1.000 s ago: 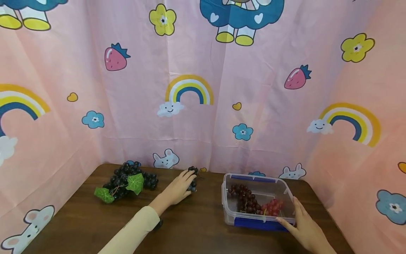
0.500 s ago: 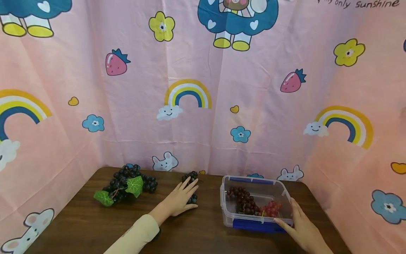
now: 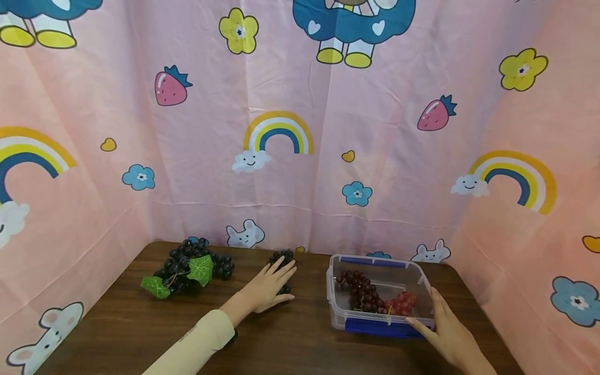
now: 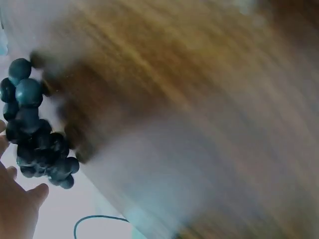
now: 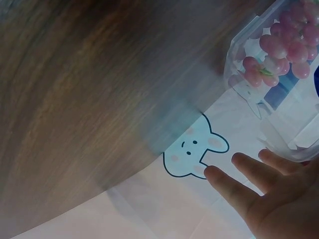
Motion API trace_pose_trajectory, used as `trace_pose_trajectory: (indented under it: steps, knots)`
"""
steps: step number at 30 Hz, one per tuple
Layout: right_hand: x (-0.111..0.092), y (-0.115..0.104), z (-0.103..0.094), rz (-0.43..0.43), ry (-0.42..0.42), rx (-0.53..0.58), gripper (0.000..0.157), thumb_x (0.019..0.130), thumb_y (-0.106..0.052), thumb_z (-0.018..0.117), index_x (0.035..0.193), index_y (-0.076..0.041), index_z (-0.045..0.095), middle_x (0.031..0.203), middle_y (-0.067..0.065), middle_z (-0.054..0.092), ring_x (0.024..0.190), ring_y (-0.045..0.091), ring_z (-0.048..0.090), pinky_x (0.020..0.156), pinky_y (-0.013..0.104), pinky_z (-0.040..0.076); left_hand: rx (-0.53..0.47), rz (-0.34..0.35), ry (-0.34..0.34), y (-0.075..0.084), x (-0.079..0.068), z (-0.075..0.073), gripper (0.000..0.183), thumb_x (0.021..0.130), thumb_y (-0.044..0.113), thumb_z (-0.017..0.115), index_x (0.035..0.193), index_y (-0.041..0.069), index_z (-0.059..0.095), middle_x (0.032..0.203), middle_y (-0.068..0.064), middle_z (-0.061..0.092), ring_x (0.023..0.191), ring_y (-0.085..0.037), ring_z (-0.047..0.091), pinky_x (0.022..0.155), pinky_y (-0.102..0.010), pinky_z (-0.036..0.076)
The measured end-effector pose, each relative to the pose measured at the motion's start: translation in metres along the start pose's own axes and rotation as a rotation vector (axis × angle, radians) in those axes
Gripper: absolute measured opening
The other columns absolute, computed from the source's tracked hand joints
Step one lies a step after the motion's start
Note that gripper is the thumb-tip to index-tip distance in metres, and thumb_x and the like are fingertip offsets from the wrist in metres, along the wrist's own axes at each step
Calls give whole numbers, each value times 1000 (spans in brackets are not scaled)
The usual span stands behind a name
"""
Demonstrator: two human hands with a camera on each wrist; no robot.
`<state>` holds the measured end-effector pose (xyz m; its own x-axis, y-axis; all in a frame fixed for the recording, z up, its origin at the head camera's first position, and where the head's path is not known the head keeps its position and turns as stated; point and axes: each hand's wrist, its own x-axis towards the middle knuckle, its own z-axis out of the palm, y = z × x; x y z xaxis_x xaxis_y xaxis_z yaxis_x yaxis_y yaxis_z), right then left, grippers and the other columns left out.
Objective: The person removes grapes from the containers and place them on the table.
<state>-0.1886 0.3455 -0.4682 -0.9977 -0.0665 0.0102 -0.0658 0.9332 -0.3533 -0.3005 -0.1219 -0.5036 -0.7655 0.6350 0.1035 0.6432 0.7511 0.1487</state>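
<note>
Over a small bunch of black grapes (image 3: 281,255) my left hand (image 3: 262,289) lies with its fingers spread and nearly straight, hiding part of the bunch. In the left wrist view, those black grapes (image 4: 42,144) sit beside the fingertips. My right hand (image 3: 453,333) rests against the right front corner of a clear plastic box (image 3: 333,310), thumb at the front rim and straight fingers along the side. Inside the box lie a dark red grape bunch (image 3: 360,289) and a smaller bright red one (image 3: 402,303), the latter also visible in the right wrist view.
A larger bunch of black grapes (image 3: 180,263) with green leaves (image 3: 201,270) lies at the left back of the brown wooden table (image 3: 290,344). Blue clasps (image 3: 375,326) line the box's sides. A patterned pink cloth (image 3: 300,182) hangs behind and beside the table.
My left hand's fingers were bent over the small black bunch a second ago and have since straightened and spread. My right hand stays at the box. The head view shifts slightly.
</note>
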Motion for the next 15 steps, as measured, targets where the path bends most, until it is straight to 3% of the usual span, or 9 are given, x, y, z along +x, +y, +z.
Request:
trace_pose_trajectory:
  steps: [8, 15]
  knots:
    - [-1, -1, 0, -20, 23, -4, 111, 102, -64, 58, 161, 16, 7, 163, 46, 16, 138, 66, 41, 93, 78, 47, -7, 9, -15, 0, -8, -3, 76, 108, 51, 54, 166, 7, 33, 174, -13, 24, 162, -41, 16, 123, -67, 26]
    - [2, 1, -1, 7, -21, -7, 113, 103, -66, 55, 163, 14, 2, 164, 45, 12, 136, 64, 45, 94, 76, 49, -12, 22, -16, 4, -21, -10, 76, 108, 50, 55, 165, 5, 33, 174, -15, 25, 161, -42, 18, 123, -65, 26]
